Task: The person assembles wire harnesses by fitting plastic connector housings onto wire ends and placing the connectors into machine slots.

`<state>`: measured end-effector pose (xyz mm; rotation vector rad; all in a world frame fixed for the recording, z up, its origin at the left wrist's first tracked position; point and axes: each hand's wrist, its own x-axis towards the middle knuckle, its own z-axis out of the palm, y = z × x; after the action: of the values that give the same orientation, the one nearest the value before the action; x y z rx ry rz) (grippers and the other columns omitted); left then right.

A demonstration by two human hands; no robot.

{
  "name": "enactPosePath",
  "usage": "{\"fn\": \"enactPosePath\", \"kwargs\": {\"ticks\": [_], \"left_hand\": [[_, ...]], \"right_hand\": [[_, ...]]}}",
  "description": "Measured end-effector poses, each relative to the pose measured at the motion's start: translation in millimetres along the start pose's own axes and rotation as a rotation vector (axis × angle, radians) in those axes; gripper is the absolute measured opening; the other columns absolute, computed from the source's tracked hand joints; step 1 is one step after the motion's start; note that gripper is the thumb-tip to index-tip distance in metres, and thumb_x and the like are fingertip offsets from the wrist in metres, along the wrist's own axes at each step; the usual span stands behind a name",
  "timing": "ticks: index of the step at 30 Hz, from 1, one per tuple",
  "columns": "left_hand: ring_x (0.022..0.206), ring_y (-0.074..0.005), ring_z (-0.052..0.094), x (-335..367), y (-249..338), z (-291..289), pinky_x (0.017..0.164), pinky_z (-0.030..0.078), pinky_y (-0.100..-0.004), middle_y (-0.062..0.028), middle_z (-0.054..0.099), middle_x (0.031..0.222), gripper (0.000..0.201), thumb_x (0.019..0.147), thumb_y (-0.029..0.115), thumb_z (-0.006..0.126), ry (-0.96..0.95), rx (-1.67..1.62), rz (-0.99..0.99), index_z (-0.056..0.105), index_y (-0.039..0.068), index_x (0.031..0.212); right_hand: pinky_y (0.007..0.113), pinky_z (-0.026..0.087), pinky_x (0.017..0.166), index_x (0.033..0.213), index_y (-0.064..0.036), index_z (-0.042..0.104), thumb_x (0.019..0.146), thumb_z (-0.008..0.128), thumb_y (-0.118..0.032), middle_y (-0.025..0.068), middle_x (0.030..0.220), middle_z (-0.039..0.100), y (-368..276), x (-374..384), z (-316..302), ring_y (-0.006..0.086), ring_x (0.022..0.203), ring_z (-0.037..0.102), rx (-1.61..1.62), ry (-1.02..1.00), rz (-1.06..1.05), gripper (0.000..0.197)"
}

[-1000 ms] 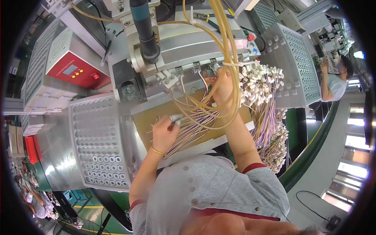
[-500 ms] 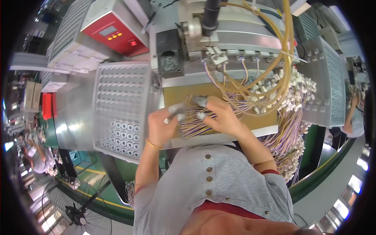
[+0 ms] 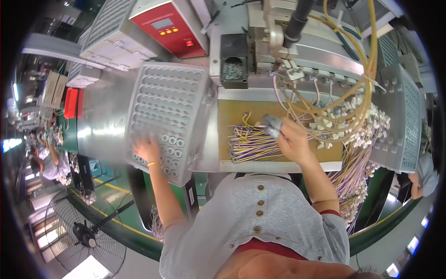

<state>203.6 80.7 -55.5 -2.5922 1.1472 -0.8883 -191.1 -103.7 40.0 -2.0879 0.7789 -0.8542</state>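
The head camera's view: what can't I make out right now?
In the head view:
- Left hand: blurred over the grey plastic tray; grip unclear.
- Right hand: its back hides any hold on the yellow-purple wires.
- Grey rectangular screen on the red-fronted box: too small to read.
- Co-worker at right: cut off by the dark rim.

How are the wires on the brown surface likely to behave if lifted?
The wires are probably floppy, since the similar bundle at right droops. They look thin, so each should be light. Their left ends lie uneven, so a grabbed bunch may splay.
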Motion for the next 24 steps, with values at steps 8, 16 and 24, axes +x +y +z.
{"fn": "enactPosePath", "kwargs": {"ticks": [8, 16, 24], "left_hand": [[0.064, -0.0125, 0.059, 30, 76, -100, 0.056, 0.043, -0.0232, -0.0082, 0.062, 0.077, 0.022, 0.080, 0.010, 0.051, -0.254, -1.655, -0.447, 0.054, -0.004, 0.097], [0.072, -0.0110, 0.055, 9, 174, -185, 0.057, 0.046, -0.0227, -0.0090, 0.057, 0.097, 0.035, 0.076, 0.001, 0.057, -0.924, -2.331, -0.166, 0.049, -0.003, 0.111], [0.083, -0.0144, 0.056, 8, 188, -202, 0.061, 0.049, -0.0208, -0.0101, 0.056, 0.101, 0.040, 0.077, 0.001, 0.059, -1.037, -2.373, -0.014, 0.045, -0.006, 0.114]], "right_hand": [[0.029, 0.039, 0.062, 0.094, 0.0025, 0.055, 0.077, 0.046, -0.008, 0.0069, 0.079, 0.049, 26, -4, 17, 0.0163, 0.070, 0.049, 0.492, -0.130, 0.125, 0.022], [0.019, 0.038, 0.059, 0.088, -0.0012, 0.053, 0.080, 0.053, -0.005, -0.0011, 0.079, 0.050, -17, 16, -8, 0.0029, 0.071, 0.045, 0.372, -0.218, 0.541, 0.009], [0.020, 0.036, 0.049, 0.079, -0.0023, 0.054, 0.073, 0.056, -0.004, -0.0023, 0.063, 0.049, -7, 4, -1, 0.0031, 0.057, 0.042, 0.379, -0.059, 0.342, 0.007]]}}
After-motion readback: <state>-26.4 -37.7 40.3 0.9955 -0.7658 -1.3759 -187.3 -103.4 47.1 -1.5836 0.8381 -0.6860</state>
